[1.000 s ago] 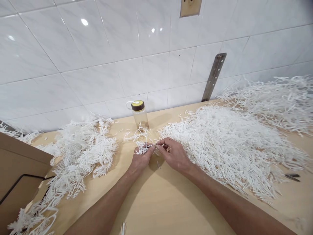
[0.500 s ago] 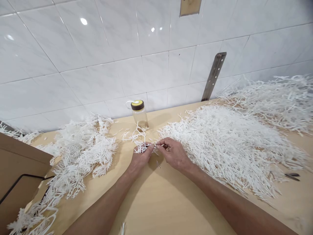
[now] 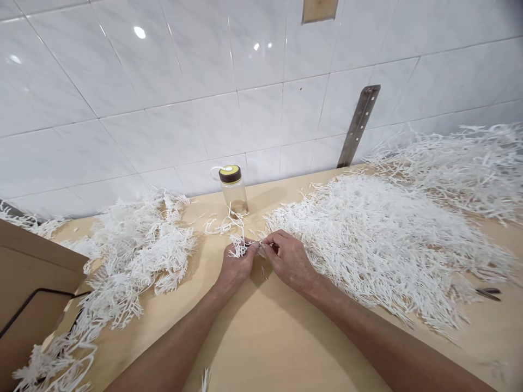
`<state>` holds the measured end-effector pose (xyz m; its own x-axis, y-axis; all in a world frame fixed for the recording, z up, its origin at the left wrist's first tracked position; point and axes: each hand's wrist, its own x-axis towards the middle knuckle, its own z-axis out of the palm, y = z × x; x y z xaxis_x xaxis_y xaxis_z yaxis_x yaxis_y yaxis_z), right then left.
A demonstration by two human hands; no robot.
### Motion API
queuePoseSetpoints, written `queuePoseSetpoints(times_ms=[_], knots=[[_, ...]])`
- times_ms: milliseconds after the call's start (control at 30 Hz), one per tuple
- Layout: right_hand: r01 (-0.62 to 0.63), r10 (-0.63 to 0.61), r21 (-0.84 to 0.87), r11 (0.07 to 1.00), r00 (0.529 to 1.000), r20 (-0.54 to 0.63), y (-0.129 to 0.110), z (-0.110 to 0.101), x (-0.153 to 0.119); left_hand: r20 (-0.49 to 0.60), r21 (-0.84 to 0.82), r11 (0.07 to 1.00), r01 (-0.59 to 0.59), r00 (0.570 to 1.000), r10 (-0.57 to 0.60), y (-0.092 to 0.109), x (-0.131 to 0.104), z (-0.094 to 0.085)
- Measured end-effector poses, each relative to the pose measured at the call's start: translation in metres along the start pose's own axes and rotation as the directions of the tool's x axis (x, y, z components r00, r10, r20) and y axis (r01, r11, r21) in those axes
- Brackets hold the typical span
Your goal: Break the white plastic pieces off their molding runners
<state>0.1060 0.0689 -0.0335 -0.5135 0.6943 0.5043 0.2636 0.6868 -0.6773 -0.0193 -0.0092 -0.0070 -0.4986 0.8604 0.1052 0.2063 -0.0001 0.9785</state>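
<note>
My left hand (image 3: 235, 268) is closed around a white branching plastic sprig (image 3: 237, 246), whose fine tips stick out above the fingers. Thumb and finger of my right hand (image 3: 291, 258) pinch at a thin white piece, almost touching the left thumb. Some of what lies between the fingertips is too small to make out. A small white sprig (image 3: 263, 271) rests on the table just below the hands. Behind them lie loose curved white strands (image 3: 224, 224). To the right of my right hand spreads a large heap of white sprigs (image 3: 379, 245).
A clear bottle with a yellow and black lid (image 3: 232, 188) stands near the tiled wall. Tangled white clusters (image 3: 139, 245) cover the left side, beside a cardboard box (image 3: 41, 283). A dark slender tool (image 3: 488, 294) lies far right. A metal bracket (image 3: 359, 125) leans upright at the back.
Both hands stay nearly in place, fingertips together. The white sprig in my left hand has turned slightly, and my right fingers have shifted a little.
</note>
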Motion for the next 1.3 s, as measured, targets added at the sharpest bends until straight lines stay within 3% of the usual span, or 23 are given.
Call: queuePoseSetpoints(times_ms=[167,433,633,800,933,1133,1300], knots=[[-0.055,0.055,-0.064,0.996,0.998,0.010,-0.003,0.002,-0.003,0.014,0.044,0.999,-0.002,1.000,0.001,-0.004,0.002,0.000],[0.042,-0.035,-0.174,0.984,0.998,0.047,-0.006,0.001,-0.006,0.084,0.133,0.991,-0.017,0.996,0.005,-0.010,0.006,-0.003],[0.007,0.000,-0.271,0.963,1.000,0.026,-0.005,0.011,-0.005,0.092,0.129,0.992,-0.003,0.996,-0.009,-0.008,0.007,-0.002],[-0.107,0.071,-0.338,0.935,0.991,-0.118,0.008,0.005,0.006,0.040,0.071,0.997,0.018,0.999,-0.021,-0.001,0.001,-0.001],[-0.101,0.051,-0.227,0.969,0.975,-0.215,0.015,-0.010,0.011,0.075,-0.073,0.994,0.087,0.994,-0.081,0.002,-0.001,-0.002],[-0.091,0.072,-0.098,0.991,0.980,-0.187,0.011,-0.016,0.010,0.174,-0.274,0.935,0.225,0.968,-0.182,0.002,0.006,-0.006],[0.006,-0.007,-0.006,1.000,0.992,-0.126,0.004,-0.016,0.010,0.165,-0.319,0.907,0.274,0.959,-0.231,0.002,0.008,-0.007]])
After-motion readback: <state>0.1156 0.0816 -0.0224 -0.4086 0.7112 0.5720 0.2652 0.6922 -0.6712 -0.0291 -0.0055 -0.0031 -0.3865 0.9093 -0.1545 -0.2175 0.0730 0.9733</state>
